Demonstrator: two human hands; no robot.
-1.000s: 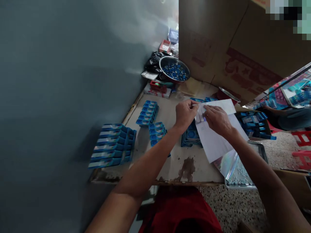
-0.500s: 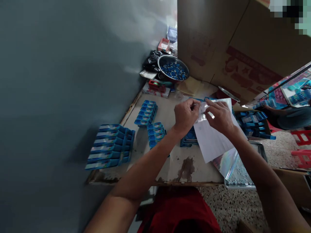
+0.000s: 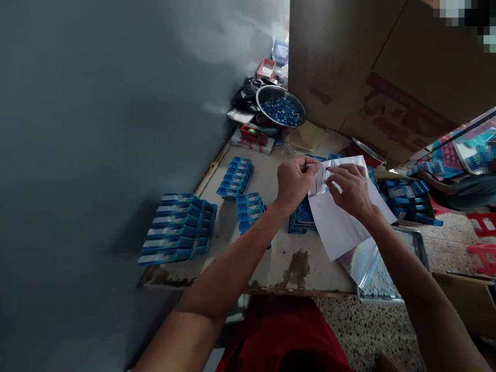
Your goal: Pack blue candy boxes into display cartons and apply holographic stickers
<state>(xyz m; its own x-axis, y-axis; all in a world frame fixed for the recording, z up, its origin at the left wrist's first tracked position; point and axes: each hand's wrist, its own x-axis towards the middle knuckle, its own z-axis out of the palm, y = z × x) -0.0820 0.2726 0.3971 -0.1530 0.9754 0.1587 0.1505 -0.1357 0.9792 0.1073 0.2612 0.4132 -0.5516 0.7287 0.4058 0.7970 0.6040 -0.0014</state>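
Observation:
My left hand (image 3: 294,182) pinches the upper left edge of a white sheet (image 3: 341,235) with thumb and forefinger. Shiny clear film (image 3: 318,181) lies across the sheet's upper part. Over that film, my right hand (image 3: 351,187) has bent fingers, their tips at its surface; anything small between them is too fine to make out. Under the sheet's left side is a stack of blue cards (image 3: 303,219), partly hidden by it and my left hand.
Blue packs stand in rows at the table's left (image 3: 176,230), farther back (image 3: 237,176) and by my left forearm (image 3: 250,209). A metal bowl (image 3: 281,106) holds small blue pieces. Rightward are a metal tray (image 3: 420,248), a box of blue packs (image 3: 411,199) and another person's arm (image 3: 437,183).
My right fingertips have spread a little apart over the film, and the sheet has tilted slightly. My left hand keeps its pinch. The whole view has shifted slightly.

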